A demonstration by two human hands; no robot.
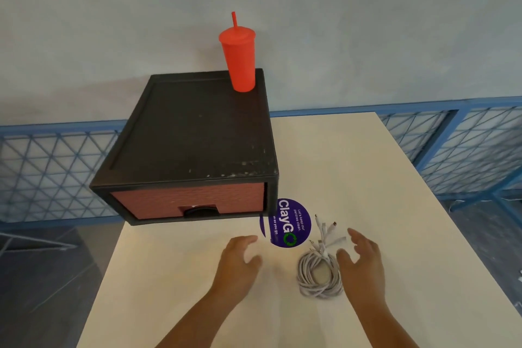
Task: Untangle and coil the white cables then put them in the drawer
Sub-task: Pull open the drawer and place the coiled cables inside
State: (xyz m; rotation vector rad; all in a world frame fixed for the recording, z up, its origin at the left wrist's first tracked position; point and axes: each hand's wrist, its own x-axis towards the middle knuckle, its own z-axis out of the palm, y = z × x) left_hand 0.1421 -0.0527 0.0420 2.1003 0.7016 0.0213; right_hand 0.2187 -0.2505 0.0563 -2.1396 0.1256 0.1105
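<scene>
A bundle of white cables (319,274) lies coiled on the cream table (175,291), its plug ends fanned out toward the far side. My right hand (363,260) hovers just right of the coil, fingers spread, holding nothing. My left hand (238,258) is open over the table, left of the cables and apart from them. The black drawer unit (197,133) stands at the table's far left, its red-brown drawer front (186,202) shut.
A red tumbler with a straw (238,61) stands on the back right corner of the drawer unit. A round purple sticker (286,223) lies flat between the unit and the cables. A blue mesh railing (466,144) runs behind the table.
</scene>
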